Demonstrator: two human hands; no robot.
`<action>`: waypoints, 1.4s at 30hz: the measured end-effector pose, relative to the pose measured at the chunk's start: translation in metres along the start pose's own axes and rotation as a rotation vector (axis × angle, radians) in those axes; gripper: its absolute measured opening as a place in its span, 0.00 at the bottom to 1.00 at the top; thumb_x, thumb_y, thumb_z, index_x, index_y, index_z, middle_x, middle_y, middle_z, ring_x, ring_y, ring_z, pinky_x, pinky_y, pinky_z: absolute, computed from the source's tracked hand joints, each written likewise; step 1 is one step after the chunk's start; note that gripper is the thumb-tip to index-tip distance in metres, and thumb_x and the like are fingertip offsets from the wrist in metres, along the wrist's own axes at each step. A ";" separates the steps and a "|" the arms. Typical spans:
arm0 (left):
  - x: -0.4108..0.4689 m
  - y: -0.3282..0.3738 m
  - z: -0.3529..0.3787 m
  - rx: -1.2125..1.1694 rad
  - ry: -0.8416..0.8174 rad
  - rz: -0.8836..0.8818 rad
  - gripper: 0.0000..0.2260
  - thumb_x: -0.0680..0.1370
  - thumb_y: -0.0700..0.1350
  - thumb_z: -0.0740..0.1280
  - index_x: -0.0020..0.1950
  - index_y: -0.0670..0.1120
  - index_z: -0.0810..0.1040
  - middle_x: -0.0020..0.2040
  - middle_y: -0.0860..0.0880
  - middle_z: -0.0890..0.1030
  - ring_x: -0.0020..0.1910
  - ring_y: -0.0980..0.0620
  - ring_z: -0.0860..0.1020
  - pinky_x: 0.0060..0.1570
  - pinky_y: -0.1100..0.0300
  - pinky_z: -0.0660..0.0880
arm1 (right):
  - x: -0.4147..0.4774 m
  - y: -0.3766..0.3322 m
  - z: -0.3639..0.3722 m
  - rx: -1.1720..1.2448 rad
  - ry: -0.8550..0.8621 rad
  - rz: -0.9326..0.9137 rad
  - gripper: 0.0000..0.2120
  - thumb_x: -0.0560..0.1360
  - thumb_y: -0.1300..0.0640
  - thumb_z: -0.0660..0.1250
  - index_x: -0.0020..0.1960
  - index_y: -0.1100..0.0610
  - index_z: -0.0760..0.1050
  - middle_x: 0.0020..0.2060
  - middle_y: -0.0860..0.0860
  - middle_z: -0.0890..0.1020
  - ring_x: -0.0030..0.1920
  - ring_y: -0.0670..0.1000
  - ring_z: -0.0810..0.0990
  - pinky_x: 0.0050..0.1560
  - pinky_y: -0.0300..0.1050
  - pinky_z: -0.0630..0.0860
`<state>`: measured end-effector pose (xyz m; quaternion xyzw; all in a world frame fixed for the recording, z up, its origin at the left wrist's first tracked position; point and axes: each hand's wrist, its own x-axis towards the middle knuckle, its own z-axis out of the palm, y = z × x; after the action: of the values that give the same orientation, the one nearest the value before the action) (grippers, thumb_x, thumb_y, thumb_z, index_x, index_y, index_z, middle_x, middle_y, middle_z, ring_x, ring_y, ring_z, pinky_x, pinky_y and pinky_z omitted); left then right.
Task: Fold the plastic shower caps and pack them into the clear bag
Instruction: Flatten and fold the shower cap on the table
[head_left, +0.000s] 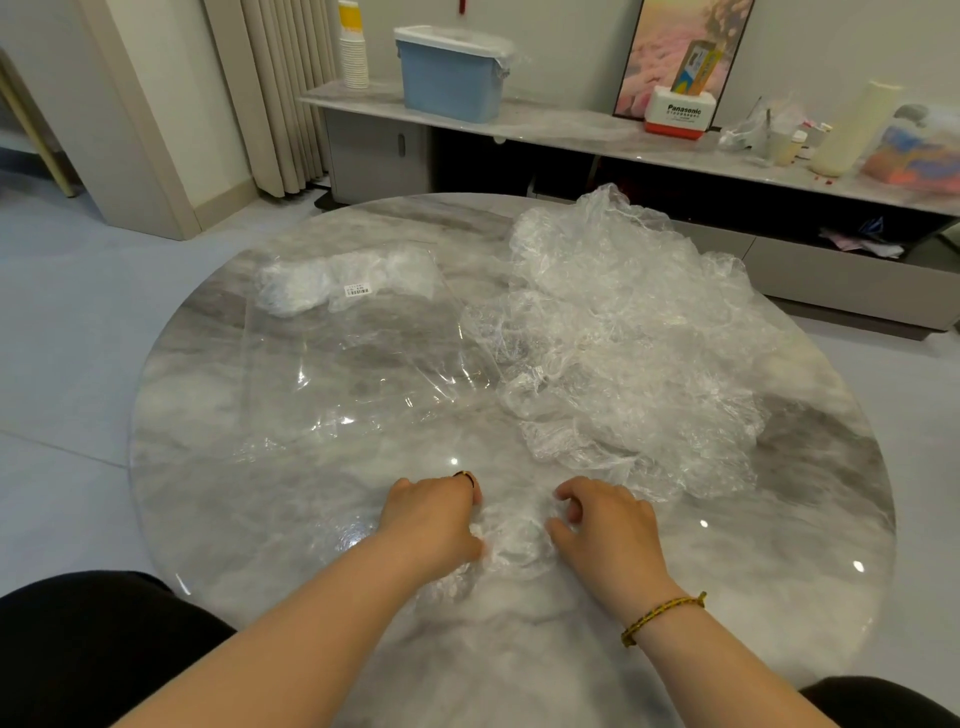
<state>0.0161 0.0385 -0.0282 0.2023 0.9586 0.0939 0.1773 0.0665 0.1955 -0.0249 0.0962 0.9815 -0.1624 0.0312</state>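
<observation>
A crumpled clear shower cap (514, 545) lies bunched on the round marble table (810, 467) near its front edge. My left hand (434, 514) grips its left side with curled fingers. My right hand (605, 525) grips its right side the same way. A loose heap of several more shower caps (623, 332) spreads over the right half of the table. The clear bag (358, 332) lies flat on the left half, its far end filled with folded white caps (311, 286) under a small barcode label.
Behind the table runs a low marble sideboard (571, 130) with a blue lidded bin (449, 75), stacked paper cups (353, 52), a Panasonic box (675, 117) and other clutter. Pale floor surrounds the table. My dark-clothed knees show at the bottom corners.
</observation>
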 end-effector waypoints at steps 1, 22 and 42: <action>0.002 0.000 -0.002 0.003 -0.035 -0.012 0.18 0.75 0.50 0.66 0.63 0.48 0.69 0.58 0.51 0.76 0.59 0.50 0.74 0.57 0.61 0.61 | 0.000 -0.001 0.001 0.049 0.043 -0.005 0.16 0.77 0.50 0.60 0.65 0.50 0.68 0.55 0.46 0.75 0.59 0.47 0.70 0.58 0.39 0.60; -0.030 -0.021 -0.063 -1.032 0.107 -0.015 0.15 0.69 0.39 0.74 0.45 0.56 0.73 0.39 0.53 0.79 0.37 0.62 0.77 0.34 0.78 0.70 | 0.001 -0.059 -0.028 1.264 -0.209 0.146 0.05 0.72 0.70 0.66 0.43 0.66 0.70 0.31 0.55 0.76 0.24 0.44 0.77 0.29 0.34 0.75; -0.030 -0.041 -0.017 -0.599 -0.190 0.201 0.06 0.58 0.56 0.70 0.35 0.62 0.80 0.40 0.53 0.80 0.42 0.58 0.76 0.50 0.63 0.74 | -0.019 -0.023 0.026 0.291 -0.045 -0.401 0.21 0.65 0.42 0.51 0.35 0.57 0.73 0.25 0.43 0.68 0.36 0.48 0.70 0.37 0.30 0.62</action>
<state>0.0210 -0.0128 -0.0134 0.2425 0.8427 0.3694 0.3076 0.0814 0.1625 -0.0403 -0.1008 0.9463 -0.3070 0.0059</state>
